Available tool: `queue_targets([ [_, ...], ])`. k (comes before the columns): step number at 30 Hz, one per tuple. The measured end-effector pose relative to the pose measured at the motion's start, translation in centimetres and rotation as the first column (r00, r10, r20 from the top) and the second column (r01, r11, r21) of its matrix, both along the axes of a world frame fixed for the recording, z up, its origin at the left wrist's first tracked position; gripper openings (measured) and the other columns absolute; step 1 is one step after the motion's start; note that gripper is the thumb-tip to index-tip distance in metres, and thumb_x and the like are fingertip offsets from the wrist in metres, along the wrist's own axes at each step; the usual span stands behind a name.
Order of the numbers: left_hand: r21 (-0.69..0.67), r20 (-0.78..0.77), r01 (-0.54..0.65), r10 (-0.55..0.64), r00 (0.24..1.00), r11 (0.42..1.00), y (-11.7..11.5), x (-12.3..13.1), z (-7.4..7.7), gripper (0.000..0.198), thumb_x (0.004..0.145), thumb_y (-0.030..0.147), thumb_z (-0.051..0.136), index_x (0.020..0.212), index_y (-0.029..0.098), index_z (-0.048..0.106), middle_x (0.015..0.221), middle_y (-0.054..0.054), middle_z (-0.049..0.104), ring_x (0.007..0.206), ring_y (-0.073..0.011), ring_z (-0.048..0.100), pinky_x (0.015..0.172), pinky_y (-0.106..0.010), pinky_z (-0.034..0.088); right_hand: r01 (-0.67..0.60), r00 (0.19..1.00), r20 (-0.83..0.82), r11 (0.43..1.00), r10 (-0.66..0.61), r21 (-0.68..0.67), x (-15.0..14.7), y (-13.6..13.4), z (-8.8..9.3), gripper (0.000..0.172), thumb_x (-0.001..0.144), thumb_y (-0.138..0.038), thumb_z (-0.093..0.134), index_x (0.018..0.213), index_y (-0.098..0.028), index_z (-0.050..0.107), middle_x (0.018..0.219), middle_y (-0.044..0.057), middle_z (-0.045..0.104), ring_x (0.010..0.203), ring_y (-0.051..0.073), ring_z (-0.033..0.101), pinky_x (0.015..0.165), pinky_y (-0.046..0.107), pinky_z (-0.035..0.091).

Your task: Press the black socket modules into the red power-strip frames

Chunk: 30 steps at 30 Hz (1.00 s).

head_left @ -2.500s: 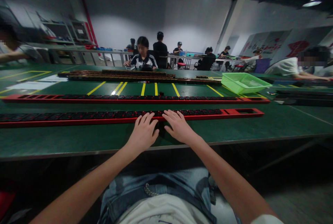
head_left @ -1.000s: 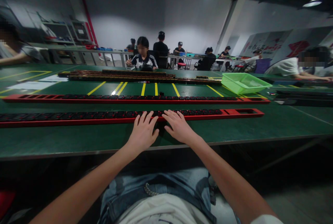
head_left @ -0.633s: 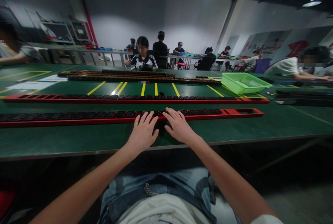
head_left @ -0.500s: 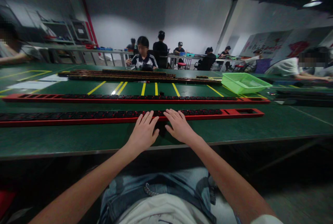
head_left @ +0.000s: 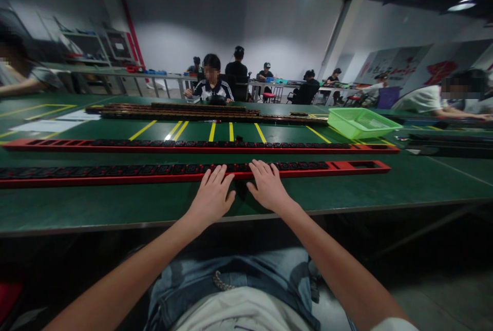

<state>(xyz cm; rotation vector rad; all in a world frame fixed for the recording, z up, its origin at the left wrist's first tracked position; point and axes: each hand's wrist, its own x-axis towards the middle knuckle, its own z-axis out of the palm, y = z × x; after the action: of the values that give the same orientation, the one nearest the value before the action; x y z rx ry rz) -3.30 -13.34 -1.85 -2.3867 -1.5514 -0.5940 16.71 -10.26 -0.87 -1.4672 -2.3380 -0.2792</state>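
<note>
Near red strip (head_left: pixel 169 170) with black square inserts lies along the table's front edge, set in a little from it; left end runs out of view, right end has an open slot. Left hand (head_left: pixel 212 195) and right hand (head_left: pixel 268 187): palms down, fingers extended and loosely spread, fingertips on the strip around its middle, nothing visibly grasped. Far red strip (head_left: pixel 231 150) lies roughly parallel just beyond, apart from the first. Table (head_left: pixel 346 192) is green, metal-trimmed at the front edge, marked with yellow tape lines (head_left: pixel 231 132). Toward the far edge: stack of long dark strips (head_left: pixel 185 112), with green basket (head_left: pixel 344 127) at its right end. White papers (head_left: pixel 50 125) on the left part, dark bars (head_left: pixel 450 147) by the right. Person in a striped dark jacket (head_left: pixel 213 89) sits across; another in a white top (head_left: pixel 419 101) leans in at right. Room: pale back wall (head_left: pixel 269 28), dark ceiling, two lit lamps, more people at benches behind, red-and-grey banner (head_left: pixel 416 66) at right.
</note>
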Motion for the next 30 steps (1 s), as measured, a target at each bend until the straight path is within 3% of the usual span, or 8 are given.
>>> queue_targets([
  [20,0.000,0.012,0.004,-0.004,1.000,1.000,0.00,-0.01,0.01,0.041,0.094,0.031,0.051,0.131,0.017,0.062,0.156,-0.016,0.043,0.146,-0.0309,0.039,0.121,-0.052,0.029,-0.034,0.999,0.011,0.999,0.034,-0.001,0.01,-0.12,0.13,0.056,0.096,-0.030,0.047,0.149,-0.013,0.044,0.159,0.015,0.039,0.148,0.028,0.031,0.122,0.056,0.017],
  [30,-0.001,0.010,0.007,-0.007,1.000,1.000,-0.04,0.00,0.06,0.040,0.095,0.031,0.050,0.130,0.017,0.062,0.156,-0.017,0.043,0.146,-0.0311,0.038,0.121,-0.053,0.029,-0.046,0.999,0.007,0.999,0.046,-0.010,0.08,-0.18,0.18,0.055,0.097,-0.030,0.046,0.148,-0.011,0.044,0.156,0.015,0.043,0.145,0.029,0.035,0.121,0.057,0.019],
])
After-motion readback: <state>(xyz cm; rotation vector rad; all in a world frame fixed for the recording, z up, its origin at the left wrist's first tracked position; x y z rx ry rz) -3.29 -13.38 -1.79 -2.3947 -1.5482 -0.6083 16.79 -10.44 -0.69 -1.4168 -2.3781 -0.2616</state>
